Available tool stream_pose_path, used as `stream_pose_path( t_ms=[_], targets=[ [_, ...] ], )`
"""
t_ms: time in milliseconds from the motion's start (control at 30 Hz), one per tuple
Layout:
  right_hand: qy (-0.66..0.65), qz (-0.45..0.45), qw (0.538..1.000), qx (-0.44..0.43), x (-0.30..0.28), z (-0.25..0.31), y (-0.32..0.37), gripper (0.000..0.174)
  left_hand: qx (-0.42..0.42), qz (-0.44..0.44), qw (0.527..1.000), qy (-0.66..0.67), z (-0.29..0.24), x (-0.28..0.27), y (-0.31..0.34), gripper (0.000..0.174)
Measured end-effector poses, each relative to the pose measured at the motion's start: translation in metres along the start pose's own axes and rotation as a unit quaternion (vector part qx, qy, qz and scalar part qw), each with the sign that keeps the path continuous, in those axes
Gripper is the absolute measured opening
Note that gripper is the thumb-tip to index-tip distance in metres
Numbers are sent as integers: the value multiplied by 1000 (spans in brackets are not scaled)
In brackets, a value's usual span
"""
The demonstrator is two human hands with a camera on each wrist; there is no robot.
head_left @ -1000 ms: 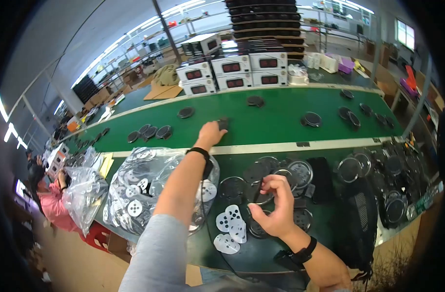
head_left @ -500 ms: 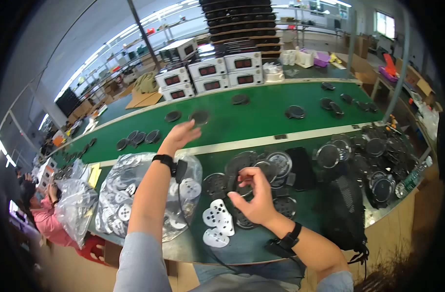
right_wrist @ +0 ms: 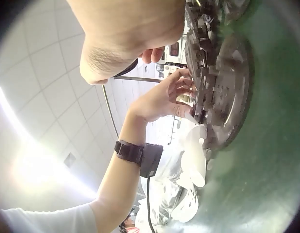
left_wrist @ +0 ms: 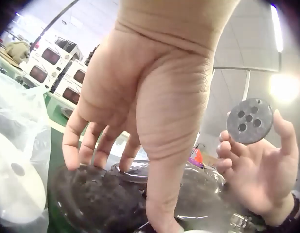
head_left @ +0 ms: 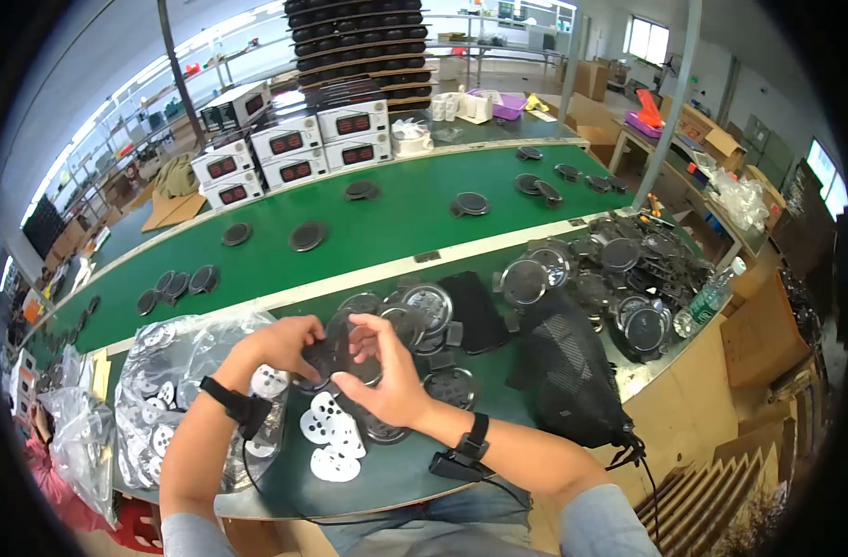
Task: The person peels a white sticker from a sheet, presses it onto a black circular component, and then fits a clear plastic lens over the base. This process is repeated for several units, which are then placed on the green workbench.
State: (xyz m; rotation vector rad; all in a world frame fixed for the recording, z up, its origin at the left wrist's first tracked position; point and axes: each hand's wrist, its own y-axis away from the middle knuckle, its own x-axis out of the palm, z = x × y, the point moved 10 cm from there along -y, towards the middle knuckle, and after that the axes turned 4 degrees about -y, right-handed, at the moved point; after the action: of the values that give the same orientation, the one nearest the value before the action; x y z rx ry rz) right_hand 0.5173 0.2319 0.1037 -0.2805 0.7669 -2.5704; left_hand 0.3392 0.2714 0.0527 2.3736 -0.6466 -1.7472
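Observation:
My right hand (head_left: 387, 376) pinches a dark flat disc with several holes (left_wrist: 250, 120), held by its edges between thumb and fingers. To its left, my left hand (head_left: 280, 348) reaches over a round black part (left_wrist: 96, 199) on the table. In the left wrist view its fingertips lie at the part's far rim, and the thumb points down at the near side. More round black parts with clear rims (head_left: 429, 306) lie grouped beyond and beside the hands. White rounded pieces with dark holes (head_left: 336, 464) overlap each other just in front of the hands.
A clear bag of white discs (head_left: 164, 399) lies left. On the green belt (head_left: 396, 223) sit several finished-looking black discs (head_left: 307, 236). Right are a black mesh bag (head_left: 563, 362), a heap of black parts (head_left: 647, 269) and a bottle (head_left: 712, 297). Boxed clocks (head_left: 289, 148) stand behind.
My left hand has let go of a round black part on the green belt and come back to the parts near my right hand. The right hand keeps its disc. The head view has turned right.

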Motion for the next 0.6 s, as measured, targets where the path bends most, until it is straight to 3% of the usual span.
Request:
stream_pose_path(
  t_ms=[33, 133, 233, 333, 433, 600],
  targets=[
    [0, 2, 1000, 1, 1, 0, 1, 73, -17, -43, 999, 14, 6, -8, 2, 69],
    [11, 16, 1000, -5, 4, 4, 2, 72, -33, 28, 998, 50, 27, 2, -1, 57],
    [-1, 20, 1000, 0, 3, 2, 1, 74, -30, -71, 992, 100, 32, -25, 11, 43],
    [-2, 12, 1000, -4, 1, 2, 1, 74, -19, -113, 987, 113, 33, -49, 22, 37],
    [0, 17, 1000, 4, 3, -2, -1, 71, 12, -206, 959, 192, 3, -78, 56, 28],
    [-53, 33, 997, 42, 6, -15, 1, 65, -20, -254, 907, 335, 8, -47, 59, 26]
  ],
)
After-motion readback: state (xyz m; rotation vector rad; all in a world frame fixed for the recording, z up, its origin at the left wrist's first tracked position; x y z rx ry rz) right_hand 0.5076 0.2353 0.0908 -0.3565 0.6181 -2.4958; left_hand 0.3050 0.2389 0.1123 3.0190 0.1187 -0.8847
